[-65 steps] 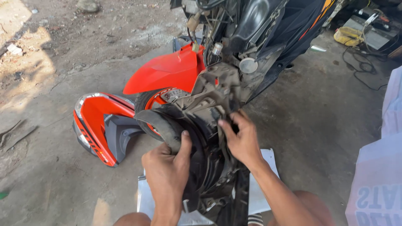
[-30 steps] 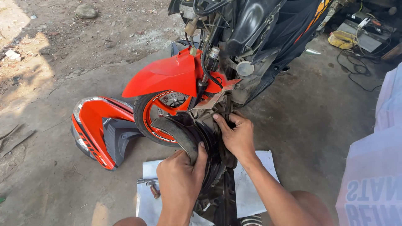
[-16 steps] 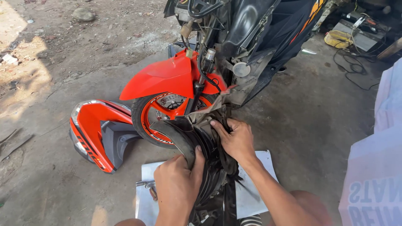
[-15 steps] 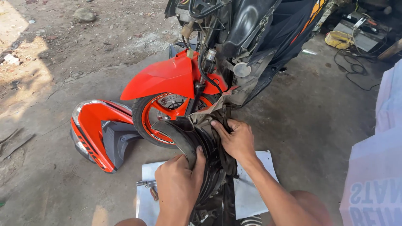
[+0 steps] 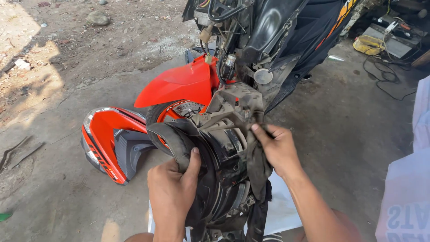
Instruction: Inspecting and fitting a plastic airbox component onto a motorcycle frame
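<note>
Meanwhile, left hand (image 5: 172, 190) and right hand (image 5: 280, 150) both clamped on dirty black inner fender (image 5: 224, 148), white lettered sack (image 5: 405, 210) rightward.

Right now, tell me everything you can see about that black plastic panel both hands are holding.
The black plastic panel is a curved, dusty, scuffed moulded cover with ribs and a glossy inner band. It is held roughly upright in front of the motorcycle, lower end near the white sheet on the ground. The left hand grips its left curved edge, thumb over the rim; the right hand grips the right edge. The red front fender sits just behind.
</note>
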